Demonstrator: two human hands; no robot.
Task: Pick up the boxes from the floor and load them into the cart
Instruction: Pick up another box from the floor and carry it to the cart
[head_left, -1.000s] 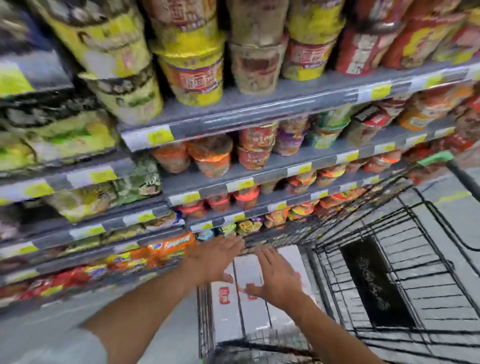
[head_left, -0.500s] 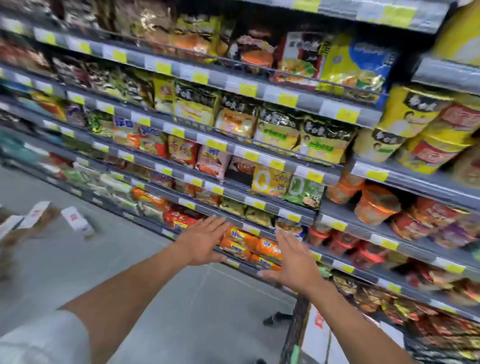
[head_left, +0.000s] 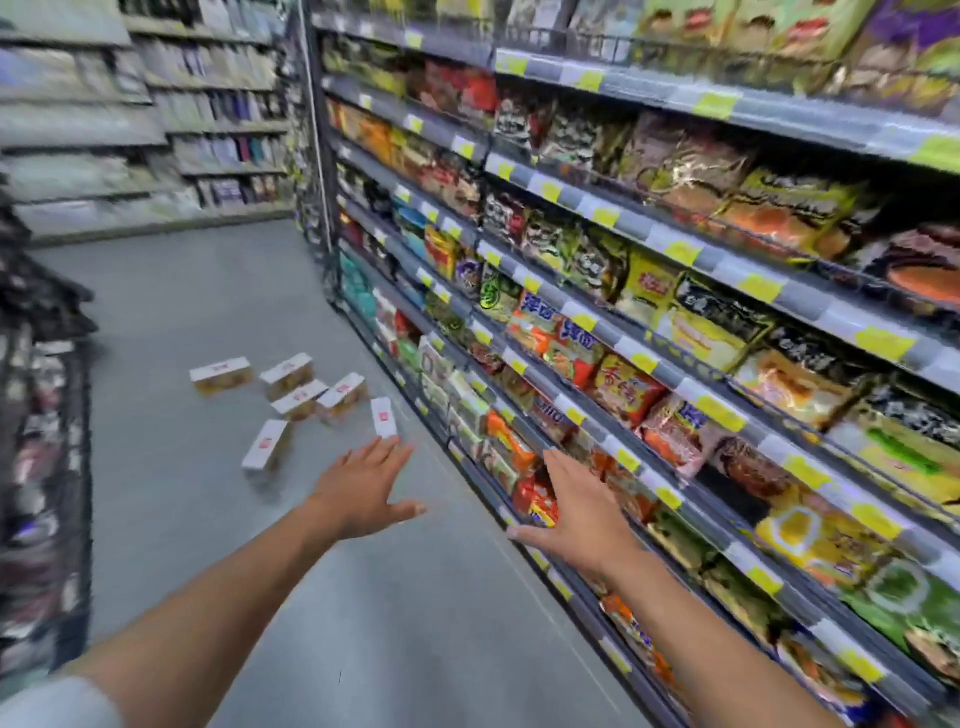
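Fingers first: both sets are spread wide with nothing in them. The fingers of our left hand fan out toward 12 o'clock, palm down, and the right hand sits just beside it at 3 o'clock, angled the same way, thumb tucked inward. Looks to us like a reach being set up, arms stretched ahead so we can scoop when we get there, but neither hand is touching anything yet.

The small white cardboard boxes with red labels and amber sides are scattered on the smooth grey floor at about 11 o'clock from the left hand. We count six or so. Four bunch loosely together, some touching. One lies apart nearer us at 10 o'clock, and another narrow one sits just past the left fingertips, closest to grab. They lie at all sorts of angles, so we'd guess they were dumped rather than stacked.

Along the whole 3 o'clock side runs the grey metal shelving packed with colourful noodle packets, yellow price tags on each edge. More blurry shelving closes off the aisle at 12 o'clock.

The cart isn't in view, so anything we pick up probably has to be carried back.
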